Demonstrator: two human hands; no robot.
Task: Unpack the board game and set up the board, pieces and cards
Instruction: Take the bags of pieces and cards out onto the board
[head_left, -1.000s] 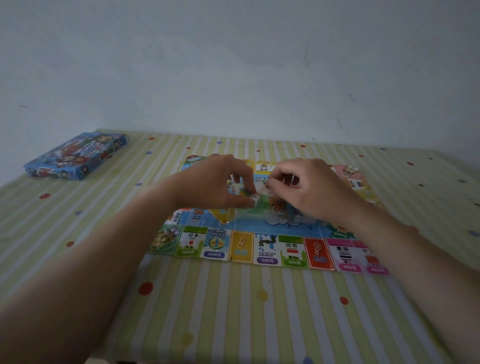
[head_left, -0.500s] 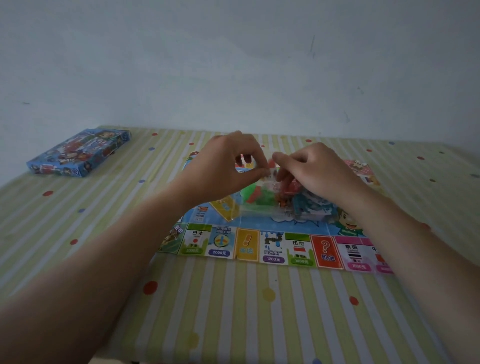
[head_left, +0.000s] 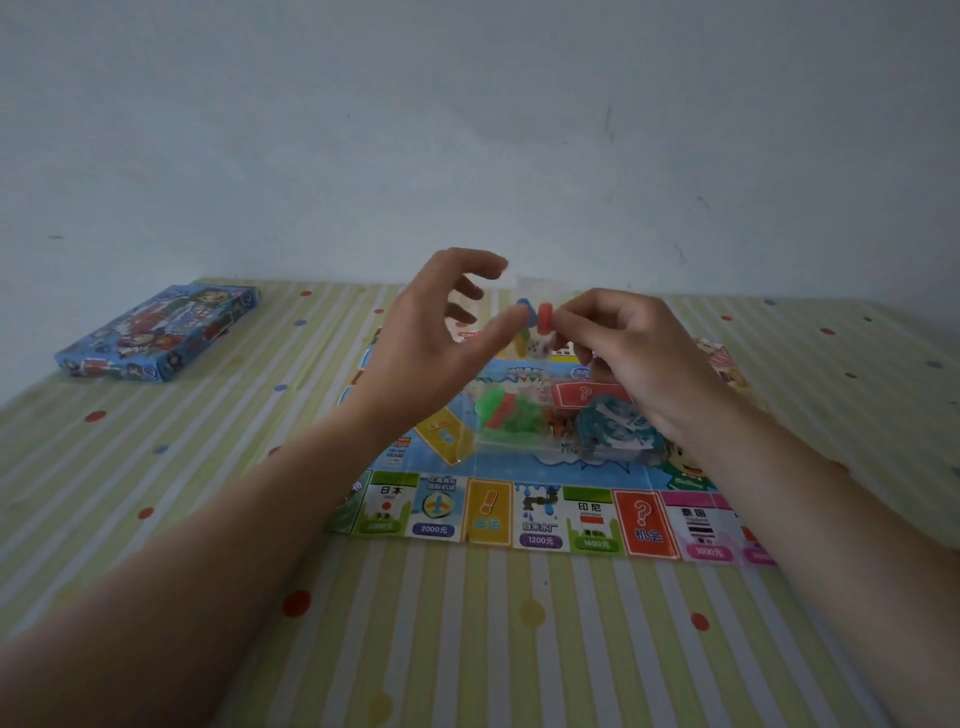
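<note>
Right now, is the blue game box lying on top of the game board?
No, the blue game box lies on the striped tablecloth at far left, well apart from the game board.

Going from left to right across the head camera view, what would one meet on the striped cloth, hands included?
Blue game box → left hand → small red piece, pinched in the fingers above the board → right hand → the game board's right edge.

Board (head_left: 540, 519) centre hidden behind bag (head_left: 524, 421); its pieces blur together — uncountable.
</note>
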